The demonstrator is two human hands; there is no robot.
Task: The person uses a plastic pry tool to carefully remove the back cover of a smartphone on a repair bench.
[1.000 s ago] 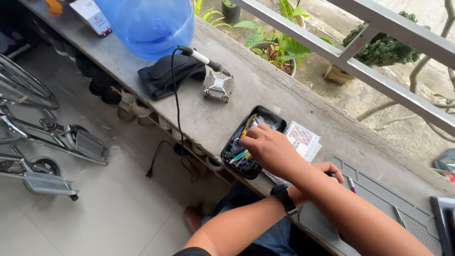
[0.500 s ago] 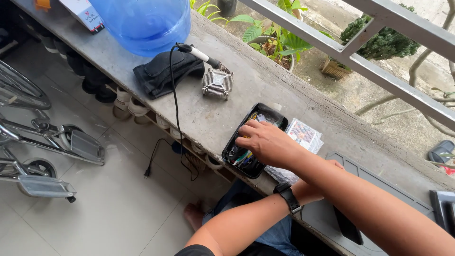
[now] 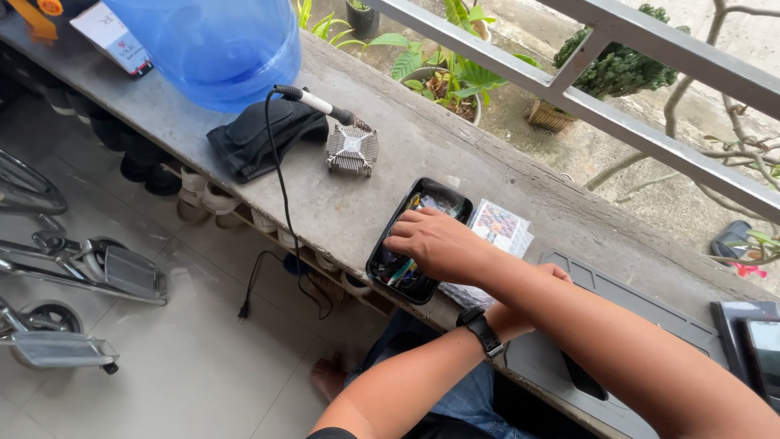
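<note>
My right hand (image 3: 439,244) reaches across my left arm into a black tray (image 3: 443,189) of small coloured tools on the concrete ledge (image 3: 349,207). Its fingers are spread, with the tips down among the tools, and I see nothing gripped. My left hand (image 3: 559,275) lies under the right forearm at the edge of a grey work mat (image 3: 650,317). It is mostly hidden, and a black watch (image 3: 483,329) is on its wrist. A clear bag of small parts (image 3: 500,228) lies beside the tray, partly under my right hand.
Further left on the ledge are a metal heat sink (image 3: 352,149), a soldering iron (image 3: 313,102) with its hanging cord, a black pouch (image 3: 256,138) and a big blue water bottle (image 3: 219,45). A dark device (image 3: 760,341) sits far right. Wheelchair footrests (image 3: 122,272) stand on the floor.
My right hand has dropped from above the tray's near end into it, fingers now among the tools. My left hand has slid further under the right forearm.
</note>
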